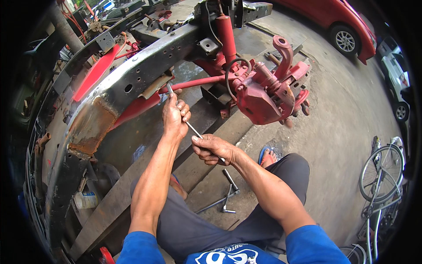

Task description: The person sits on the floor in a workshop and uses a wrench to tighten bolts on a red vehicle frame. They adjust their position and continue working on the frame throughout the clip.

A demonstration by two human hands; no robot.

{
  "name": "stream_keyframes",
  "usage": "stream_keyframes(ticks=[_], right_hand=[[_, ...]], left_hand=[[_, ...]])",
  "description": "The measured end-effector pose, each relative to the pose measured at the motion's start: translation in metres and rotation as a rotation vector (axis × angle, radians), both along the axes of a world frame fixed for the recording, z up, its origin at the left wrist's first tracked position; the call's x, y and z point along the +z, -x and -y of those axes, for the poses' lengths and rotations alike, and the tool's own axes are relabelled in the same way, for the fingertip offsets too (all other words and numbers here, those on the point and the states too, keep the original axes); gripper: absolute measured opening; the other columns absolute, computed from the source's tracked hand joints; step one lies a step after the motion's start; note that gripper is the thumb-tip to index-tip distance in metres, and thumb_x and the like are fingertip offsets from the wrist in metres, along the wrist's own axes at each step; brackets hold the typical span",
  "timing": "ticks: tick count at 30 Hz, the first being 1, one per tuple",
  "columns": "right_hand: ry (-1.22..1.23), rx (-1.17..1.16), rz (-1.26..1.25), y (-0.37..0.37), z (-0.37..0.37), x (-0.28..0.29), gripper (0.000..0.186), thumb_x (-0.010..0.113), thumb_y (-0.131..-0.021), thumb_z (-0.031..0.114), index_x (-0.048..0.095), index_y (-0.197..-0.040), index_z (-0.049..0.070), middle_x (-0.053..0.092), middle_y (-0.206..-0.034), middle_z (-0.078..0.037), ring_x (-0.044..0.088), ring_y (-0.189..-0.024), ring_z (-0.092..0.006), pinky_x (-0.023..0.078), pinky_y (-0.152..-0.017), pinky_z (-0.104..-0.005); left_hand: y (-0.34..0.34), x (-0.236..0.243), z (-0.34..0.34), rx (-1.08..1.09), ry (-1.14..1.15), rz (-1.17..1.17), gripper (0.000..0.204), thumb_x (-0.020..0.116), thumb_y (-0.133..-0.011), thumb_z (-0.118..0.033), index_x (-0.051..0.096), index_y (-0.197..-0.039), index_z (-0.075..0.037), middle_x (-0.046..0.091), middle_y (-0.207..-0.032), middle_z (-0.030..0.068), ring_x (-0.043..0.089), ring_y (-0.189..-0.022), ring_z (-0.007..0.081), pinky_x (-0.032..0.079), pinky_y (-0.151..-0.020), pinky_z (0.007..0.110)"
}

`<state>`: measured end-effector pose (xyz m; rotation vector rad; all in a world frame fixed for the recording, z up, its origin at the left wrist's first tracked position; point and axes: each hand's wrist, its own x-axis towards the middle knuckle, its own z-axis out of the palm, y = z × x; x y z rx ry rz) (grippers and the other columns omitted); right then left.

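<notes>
**Both hands on one long wrench under the frame rail**

Currently the wrench (187, 123) — a slim bright steel bar — runs from the underside of the frame rail (145, 66) down toward the person's lap. Left hand (176, 116) is wrapped closed around its upper part, just below the rail, near a small bracket (156, 86) on the rail's lower edge. Right hand (213, 149) is curled shut on the lower end of the same bar, further from the rail.

The tool's working end is hidden behind the left hand and bracket; what it engages cannot be told.

Judgement: a fastener under the rail is being turned — left hand steadying the head, right hand supplying swing. The next move would call for keeping the head seated square while the lower end is levered; a slip would throw knuckles against the rail edge.

Away from the rail, on the concrete between the legs, lie a cross wrench (224, 200) and a socket bar (230, 179). Beyond the rail's far end hangs the red brake and hub assembly (263, 94), with the red shock absorber (226, 37) rising beside the rail.
</notes>
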<state>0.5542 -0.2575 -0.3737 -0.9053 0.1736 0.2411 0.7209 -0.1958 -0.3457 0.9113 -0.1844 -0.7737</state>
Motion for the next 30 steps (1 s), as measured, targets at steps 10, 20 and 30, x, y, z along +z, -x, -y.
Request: stream_keyframes(ticks=[10, 20, 30], right_hand=[[0.061, -0.17, -0.046, 0.0, -0.025, 0.005, 0.044, 0.051, -0.104, 0.045, 0.048, -0.074, 0.012, 0.03, -0.053, 0.007, 0.024, -0.039, -0.0055, 0.022, -0.038, -0.0228], [0.079, -0.292, -0.16, -0.008, -0.047, 0.0, 0.043, 0.055, -0.102, 0.041, 0.052, -0.072, 0.01, 0.034, -0.051, 0.006, 0.026, -0.037, -0.0057, 0.022, -0.037, -0.0226], [0.135, -0.655, -0.081, -0.098, -0.166, -0.007, 0.043, 0.057, -0.101, 0.036, 0.058, -0.07, 0.007, 0.051, -0.056, 0.0, 0.046, -0.051, -0.0111, 0.036, -0.05, -0.0298]], left_hand=[[0.038, 0.0, -0.028, -0.04, -0.012, -0.148, 0.047, 0.044, -0.103, -0.055, 0.051, -0.123, -0.013, 0.049, -0.074, 0.0008, 0.043, -0.056, 0.0086, 0.038, -0.05, 0.024], [0.049, -0.021, -0.065, -0.245, 0.11, -0.168, 0.052, 0.038, -0.103, -0.058, 0.05, -0.105, -0.007, 0.045, -0.076, -0.0009, 0.051, -0.072, 0.0126, 0.046, -0.067, 0.026], [-0.042, 0.017, -0.135, -0.411, -0.408, 0.061, 0.053, 0.04, -0.104, -0.054, 0.058, -0.114, -0.005, 0.056, -0.078, 0.0015, 0.059, -0.072, 0.0166, 0.05, -0.067, 0.03]])
